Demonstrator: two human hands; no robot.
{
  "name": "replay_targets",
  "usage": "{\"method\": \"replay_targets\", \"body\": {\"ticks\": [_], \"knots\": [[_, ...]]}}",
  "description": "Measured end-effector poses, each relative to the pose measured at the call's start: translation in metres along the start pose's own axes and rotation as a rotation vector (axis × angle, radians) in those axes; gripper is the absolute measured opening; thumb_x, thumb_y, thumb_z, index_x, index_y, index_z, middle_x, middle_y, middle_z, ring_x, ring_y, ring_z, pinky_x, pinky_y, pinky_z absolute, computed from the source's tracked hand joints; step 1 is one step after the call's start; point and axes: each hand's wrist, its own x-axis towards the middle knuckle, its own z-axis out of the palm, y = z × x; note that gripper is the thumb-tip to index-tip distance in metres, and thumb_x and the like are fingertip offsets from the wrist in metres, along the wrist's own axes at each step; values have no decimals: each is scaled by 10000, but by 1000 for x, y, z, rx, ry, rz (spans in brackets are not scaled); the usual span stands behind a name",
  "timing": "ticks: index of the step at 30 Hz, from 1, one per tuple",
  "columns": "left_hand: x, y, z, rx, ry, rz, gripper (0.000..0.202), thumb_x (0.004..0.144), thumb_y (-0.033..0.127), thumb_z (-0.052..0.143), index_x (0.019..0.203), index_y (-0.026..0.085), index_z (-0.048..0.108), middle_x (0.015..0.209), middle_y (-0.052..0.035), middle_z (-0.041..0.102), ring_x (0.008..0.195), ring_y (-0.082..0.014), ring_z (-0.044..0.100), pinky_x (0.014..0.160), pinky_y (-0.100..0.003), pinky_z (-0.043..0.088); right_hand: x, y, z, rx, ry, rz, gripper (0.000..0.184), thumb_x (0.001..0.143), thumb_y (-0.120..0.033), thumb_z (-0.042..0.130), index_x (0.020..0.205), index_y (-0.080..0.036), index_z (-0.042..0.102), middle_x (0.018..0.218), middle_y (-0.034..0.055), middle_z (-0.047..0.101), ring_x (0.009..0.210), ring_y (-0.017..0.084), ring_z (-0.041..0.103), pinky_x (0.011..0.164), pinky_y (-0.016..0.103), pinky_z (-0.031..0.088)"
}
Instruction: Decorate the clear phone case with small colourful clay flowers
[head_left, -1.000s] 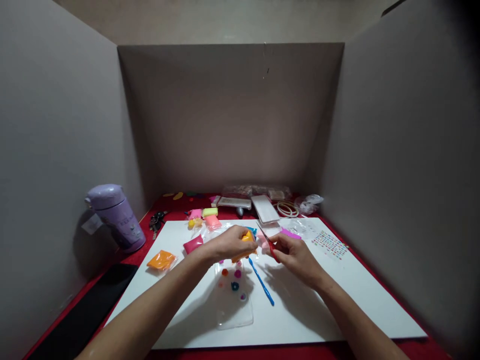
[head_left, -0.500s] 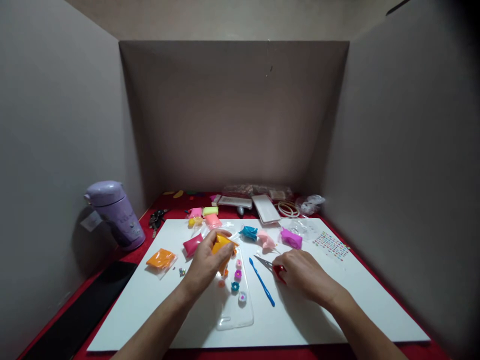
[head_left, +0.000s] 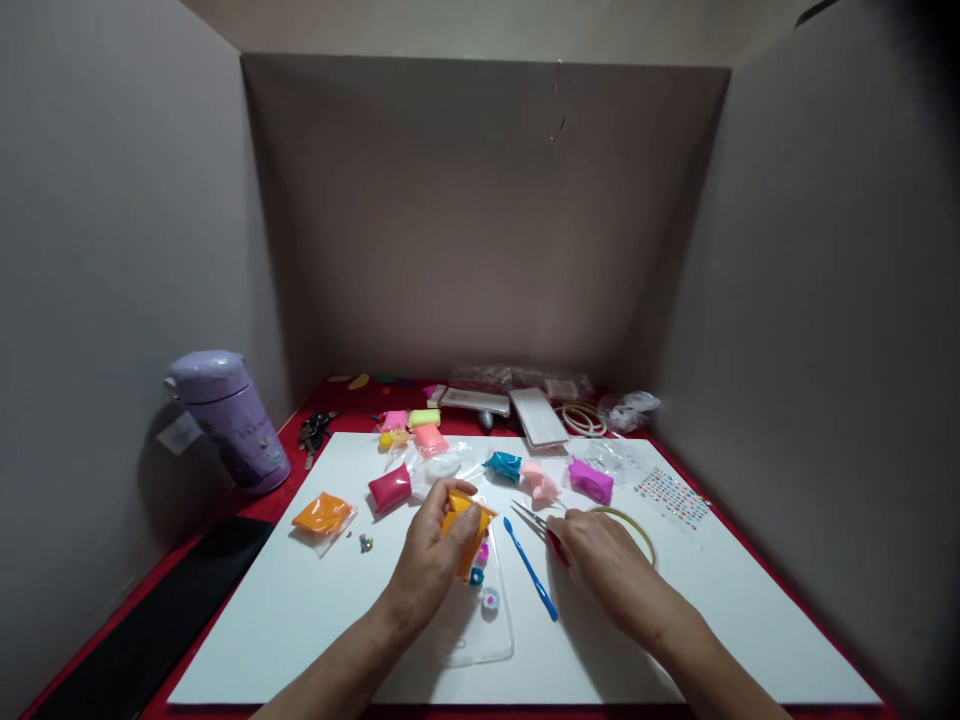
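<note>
My left hand is closed around a yellow-orange clay packet, held over a clear phone case. Small clay flowers sit on the case, among them a white one with a pink centre and a teal one; the packet and hand hide part of the case. My right hand is closed on red-handled scissors, blades pointing up-left. Between the hands lies a blue modelling tool. A thin yellow ring shows beside my right hand, partly covered by it.
Clay packets lie about the white board: orange, crimson, teal, pale pink, purple. A gem sheet is at right. Left stands a purple flask; keys and a white box lie behind.
My left hand and the packet have shifted right and slightly down, covering more of the flowers. The yellow ring now shows by my right hand. The view has tilted slightly.
</note>
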Motion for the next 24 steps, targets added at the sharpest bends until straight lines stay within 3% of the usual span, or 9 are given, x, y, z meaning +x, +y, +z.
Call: {"method": "replay_targets", "body": {"ticks": [6, 12, 16, 19, 22, 24], "knots": [[0, -2, 1, -158, -32, -27, 335, 866, 510, 538, 1002, 213, 460, 862, -16, 590, 660, -124, 564, 547, -221, 456, 5, 1, 7, 33, 16, 54, 270, 791, -50, 420, 594, -148, 578, 609, 58, 588, 527, 130, 471, 514, 292, 203], [1, -2, 1, -286, -151, -52, 351, 864, 477, 575, 1036, 199, 447, 948, -47, 591, 747, -133, 575, 636, -261, 500, 6, 3, 19, 72, 68, 47, 245, 768, -25, 413, 627, -152, 568, 660, 52, 589, 546, 126, 473, 509, 271, 218], [1, -2, 1, -242, -188, -52, 373, 869, 489, 560, 1064, 196, 437, 930, -57, 605, 694, -130, 587, 508, -199, 419, 7, 1, 18, 91, 104, 29, 232, 730, -5, 450, 593, -147, 573, 670, 61, 589, 518, 121, 472, 498, 271, 216], [0, 1, 1, -192, -213, -31, 379, 842, 477, 600, 1036, 181, 467, 895, -53, 607, 659, -131, 581, 467, -191, 385, 6, -4, 11, 124, 178, 15, 220, 822, -66, 452, 761, -157, 643, 780, 80, 631, 574, 143, 522, 520, 271, 284], [0, 4, 2, -177, -236, -2, 346, 811, 420, 650, 992, 156, 521, 821, -32, 597, 662, -124, 559, 506, -204, 407, 1, -13, 3, 493, 307, -72, 195, 939, -226, 444, 985, -195, 630, 860, 62, 639, 666, 146, 560, 588, 267, 398], [-1, 6, 3, -162, -239, -12, 335, 781, 379, 682, 979, 143, 551, 763, -15, 585, 648, -117, 535, 520, -209, 413, -3, -18, 0, 885, 343, -101, 194, 953, -314, 465, 966, -200, 621, 828, 45, 628, 641, 127, 550, 577, 251, 429]]}}
